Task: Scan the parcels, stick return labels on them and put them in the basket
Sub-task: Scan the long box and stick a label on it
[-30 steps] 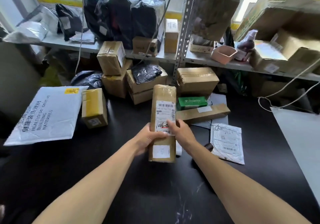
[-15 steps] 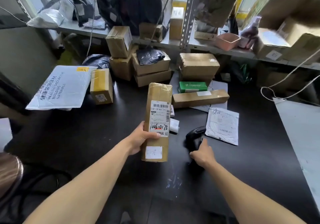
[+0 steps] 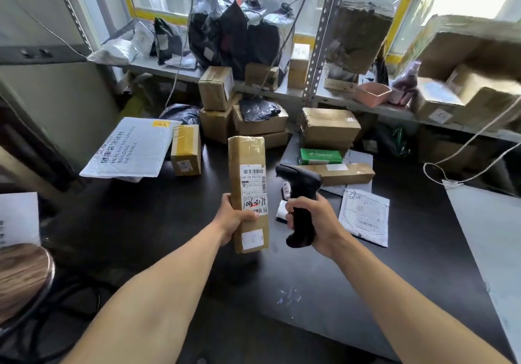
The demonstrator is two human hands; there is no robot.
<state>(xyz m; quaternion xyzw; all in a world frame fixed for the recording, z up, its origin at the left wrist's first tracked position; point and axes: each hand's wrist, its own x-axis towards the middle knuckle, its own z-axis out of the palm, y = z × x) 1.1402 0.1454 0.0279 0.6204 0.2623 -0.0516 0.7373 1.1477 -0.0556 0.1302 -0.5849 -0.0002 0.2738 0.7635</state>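
My left hand (image 3: 235, 218) grips a long brown cardboard parcel (image 3: 248, 172) upright above the black table (image 3: 324, 293). Its white shipping label with barcodes and a handwritten number faces me. My right hand (image 3: 313, 222) holds a black handheld scanner (image 3: 300, 194) by its grip, lifted off the table. The scanner's head sits just right of the parcel's label. A small white slip (image 3: 281, 208) lies on the table between parcel and scanner. No basket is clearly visible.
Several taped boxes (image 3: 329, 127) crowd the table's back. A white mailer (image 3: 132, 148) and small box (image 3: 186, 149) lie left; a grey mailer (image 3: 363, 214), flat long box (image 3: 341, 173) and green box (image 3: 320, 156) lie right. A shelf post (image 3: 321, 36) rises behind. A wooden stool (image 3: 19, 276) stands left.
My right hand left the parcel, reached to the scanner lying on the table and has lifted it beside the label. My left hand alone keeps the parcel upright.
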